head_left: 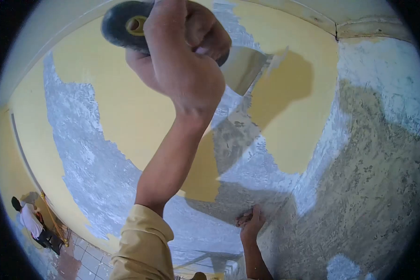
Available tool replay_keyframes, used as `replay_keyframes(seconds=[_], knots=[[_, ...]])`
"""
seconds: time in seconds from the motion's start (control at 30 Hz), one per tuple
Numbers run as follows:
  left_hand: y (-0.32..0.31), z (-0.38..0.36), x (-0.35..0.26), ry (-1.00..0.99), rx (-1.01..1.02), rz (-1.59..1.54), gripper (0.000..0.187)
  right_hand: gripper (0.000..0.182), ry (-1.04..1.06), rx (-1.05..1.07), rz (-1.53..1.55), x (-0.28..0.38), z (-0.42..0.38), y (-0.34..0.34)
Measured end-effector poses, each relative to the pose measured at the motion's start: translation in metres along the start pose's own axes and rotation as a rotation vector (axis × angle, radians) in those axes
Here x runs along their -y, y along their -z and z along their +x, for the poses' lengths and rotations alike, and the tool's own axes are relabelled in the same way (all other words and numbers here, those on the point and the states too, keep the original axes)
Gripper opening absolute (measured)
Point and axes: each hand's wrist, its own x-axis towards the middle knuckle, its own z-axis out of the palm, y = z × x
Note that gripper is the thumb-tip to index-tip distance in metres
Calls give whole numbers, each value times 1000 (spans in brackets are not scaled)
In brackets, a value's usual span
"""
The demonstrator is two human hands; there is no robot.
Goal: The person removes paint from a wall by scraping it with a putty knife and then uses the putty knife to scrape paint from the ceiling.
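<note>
Yellow wall [135, 107] seems under scraping, the left grip [186, 60] clasping the scraper [241, 70], the right grip [252, 225] loose without visible tool, and the next stroke calls for steady pressure.

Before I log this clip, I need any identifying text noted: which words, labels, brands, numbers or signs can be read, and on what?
There is no readable text in the picture.
Scraper handle: no lettering can be made out.
Scraper blade: none can be made out.
Wall: yellow and grey patches, no writing visible.
Distant worker's shirt: too small to tell whether it bears print.
</note>
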Motion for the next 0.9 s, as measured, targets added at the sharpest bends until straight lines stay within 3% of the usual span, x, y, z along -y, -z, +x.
replay_keyframes(seconds=[0.03, 0.07, 0.13, 0.2, 0.27, 0.33, 0.43, 0.47, 0.53, 0.57, 0.6, 0.67, 0.7, 0.73, 0.77, 0.83, 0.87, 0.9], knots=[[-19, 0, 24, 3, -480, 205, 25, 43, -39, -63, -38, 2, -5, 1], [-3, 5, 30, 57, -258, 119, 27, 43, -41, -81, -49, 3, -9, 5], [3, 11, 27, 109, -181, 76, 28, 43, 11, -35, -25, 2, -6, 3], [17, 15, -8, 63, -76, -250, 26, 41, 24, 11, 2, 0, 0, 2], [2, 3, 24, 77, -318, 181, 23, 39, 25, -3, 18, 1, -6, 8], [4, 7, 21, 152, -167, 84, 22, 38, 17, 6, 40, 3, -6, 3], [17, 8, -2, -43, 50, -52, 20, 38, 27, -2, -2, 4, -7, 2], [12, 7, 7, -26, 51, -62, 20, 38, 25, -21, 3, 2, -7, 3], [3, 5, 26, 147, -199, 86, 22, 40, -1, -40, 1, -1, -6, 4], [-1, 4, 22, 174, -230, 79, 23, 40, -4, -35, -9, -1, -9, 7], [7, 3, 15, 159, -237, 84, 23, 41, -29, -27, 1, 0, -9, 9], [23, 3, 7, -22, -63, -167, 24, 42, -47, -21, 39, -2, -3, 3], [8, -4, 29, -6, -210, 111, 25, 42, 1, 10, 21, 0, -2, 3], [16, 5, 31, 99, -246, 37, 28, 43, 37, 44, -6, 2, -4, 5], [11, 9, 31, 79, -203, 109, 28, 43, 19, 24, -10, 0, -9, 6], [-9, 6, 11, -26, -239, 293, 31, 42, 30, 16, 12, -1, -5, 4], [-22, 5, 1, -233, -304, 164, 31, 42, 18, 24, 9, 0, -1, -2], [-7, 4, 25, -212, -274, 184, 30, 43, 24, -7, -6, 1, -2, -5]])
